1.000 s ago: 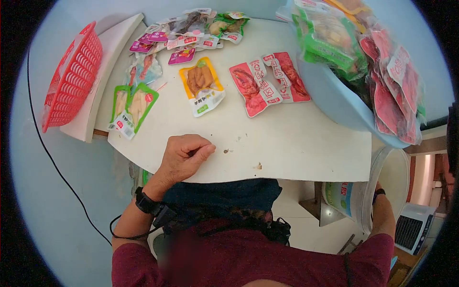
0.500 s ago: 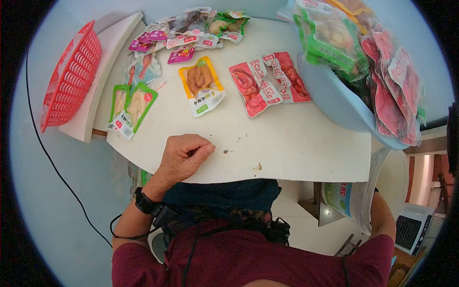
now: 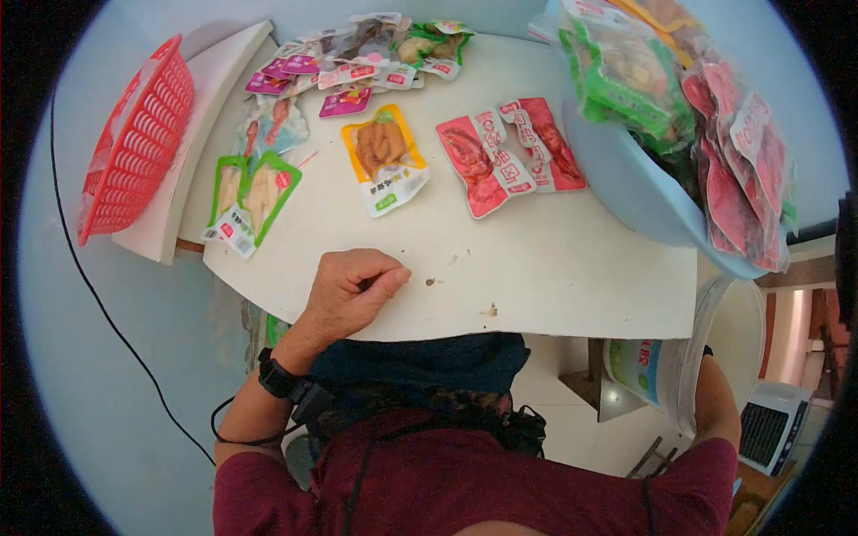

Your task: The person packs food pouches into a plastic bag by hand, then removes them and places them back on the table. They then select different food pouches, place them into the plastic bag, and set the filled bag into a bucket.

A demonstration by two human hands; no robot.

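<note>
My left hand [image 3: 353, 290] rests on the near edge of the white table [image 3: 554, 268], fingers curled into a loose fist with nothing in it. Beyond it lie sealed snack packets: a yellow one [image 3: 384, 159], two red ones [image 3: 509, 154] and a green pair [image 3: 255, 195]. My right hand is hidden: only the forearm [image 3: 715, 402] shows, reaching down behind a white bucket [image 3: 706, 348] beside the table.
A blue basin [image 3: 626, 179] heaped with packets sits at the table's right. More packets [image 3: 357, 54] crowd the far edge. A red plastic basket [image 3: 134, 143] leans on a white board [image 3: 192, 134] at the left. A black cable [image 3: 107, 313] trails over the floor.
Nothing has really moved; the view shifted slightly. My left hand stays curled on the table edge and the right arm stays down by the bucket.
</note>
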